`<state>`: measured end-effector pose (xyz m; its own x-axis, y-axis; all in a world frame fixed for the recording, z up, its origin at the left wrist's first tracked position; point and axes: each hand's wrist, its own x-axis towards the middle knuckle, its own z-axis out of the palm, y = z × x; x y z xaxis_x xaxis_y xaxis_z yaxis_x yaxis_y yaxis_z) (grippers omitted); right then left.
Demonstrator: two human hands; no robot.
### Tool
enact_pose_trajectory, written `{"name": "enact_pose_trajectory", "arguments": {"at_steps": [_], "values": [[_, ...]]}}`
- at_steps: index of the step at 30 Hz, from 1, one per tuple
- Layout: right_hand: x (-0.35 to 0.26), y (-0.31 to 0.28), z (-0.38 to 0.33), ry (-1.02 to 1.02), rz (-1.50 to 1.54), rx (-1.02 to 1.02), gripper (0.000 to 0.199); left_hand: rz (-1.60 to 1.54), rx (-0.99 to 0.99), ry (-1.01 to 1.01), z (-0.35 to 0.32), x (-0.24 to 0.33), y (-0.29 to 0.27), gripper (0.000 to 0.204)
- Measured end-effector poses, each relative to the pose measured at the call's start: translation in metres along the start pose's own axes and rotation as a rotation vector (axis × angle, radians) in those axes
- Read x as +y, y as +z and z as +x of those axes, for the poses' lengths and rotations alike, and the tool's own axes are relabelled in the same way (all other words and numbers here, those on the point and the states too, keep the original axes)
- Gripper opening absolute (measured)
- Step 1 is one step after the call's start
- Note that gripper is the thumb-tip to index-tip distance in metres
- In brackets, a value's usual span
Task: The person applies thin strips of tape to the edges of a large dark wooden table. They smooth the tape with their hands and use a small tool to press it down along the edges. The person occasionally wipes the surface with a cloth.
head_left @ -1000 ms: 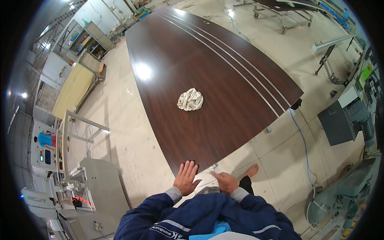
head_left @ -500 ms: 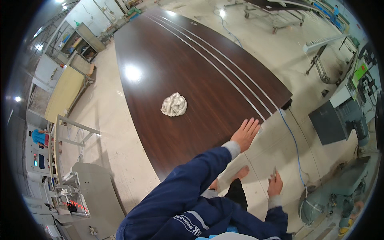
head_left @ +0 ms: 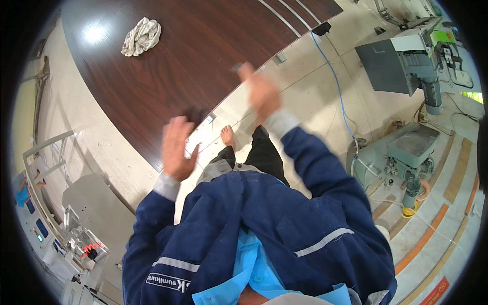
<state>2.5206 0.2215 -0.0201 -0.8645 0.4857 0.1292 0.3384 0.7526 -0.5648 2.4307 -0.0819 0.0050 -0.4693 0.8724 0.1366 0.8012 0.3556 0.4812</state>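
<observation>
A dark brown wood-grain panel (head_left: 198,46) with pale metal strips (head_left: 284,19) let into its surface lies before me. My left hand (head_left: 178,148), smeared by motion, is at the panel's near edge toward the left corner. Its fingers are extended and the thumb stands apart; nothing shows in it. Farther right, my right hand (head_left: 262,94) is just off the same edge, also blurred. Its fingers are closed on a small, flat greyish piece (head_left: 237,66) that pokes out past the thumb; its kind is unclear. A crumpled whitish cloth (head_left: 142,37) rests on the panel, away from both hands.
A blue hose (head_left: 333,76) runs across the floor on the right to a green tank-like machine (head_left: 396,147). A dark grey machine (head_left: 385,63) stands beyond it. On the left are a metal frame (head_left: 48,145) and a grey cabinet (head_left: 96,195). My bare feet are below the panel edge.
My view has tipped downward and moved left along the edge. My left hand has left the strip ends for the left corner; my right hand has risen from my side to the edge.
</observation>
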Motion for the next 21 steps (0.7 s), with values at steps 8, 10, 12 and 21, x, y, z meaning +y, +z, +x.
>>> {"name": "enact_pose_trajectory", "arguments": {"at_steps": [8, 10, 12, 21], "values": [[-0.017, 0.036, -0.044, -0.054, 0.202, 0.06, 0.04, 0.404, -0.104, -0.269, -0.055, -0.051, -0.018, 0.089], [0.023, 0.018, -0.01, 0.207, 0.091, 0.407, 0.042, 0.375, -0.077, -0.256, -0.04, -0.048, -0.013, 0.09], [0.047, 0.007, 0.007, 0.078, 0.052, 0.437, 0.044, 0.345, -0.066, -0.232, -0.016, -0.04, -0.008, 0.088], [0.011, 0.031, -0.15, 0.561, 0.567, 0.097, 0.044, 0.321, -0.232, 0.214, 0.137, 0.026, 0.05, 0.061]]}}
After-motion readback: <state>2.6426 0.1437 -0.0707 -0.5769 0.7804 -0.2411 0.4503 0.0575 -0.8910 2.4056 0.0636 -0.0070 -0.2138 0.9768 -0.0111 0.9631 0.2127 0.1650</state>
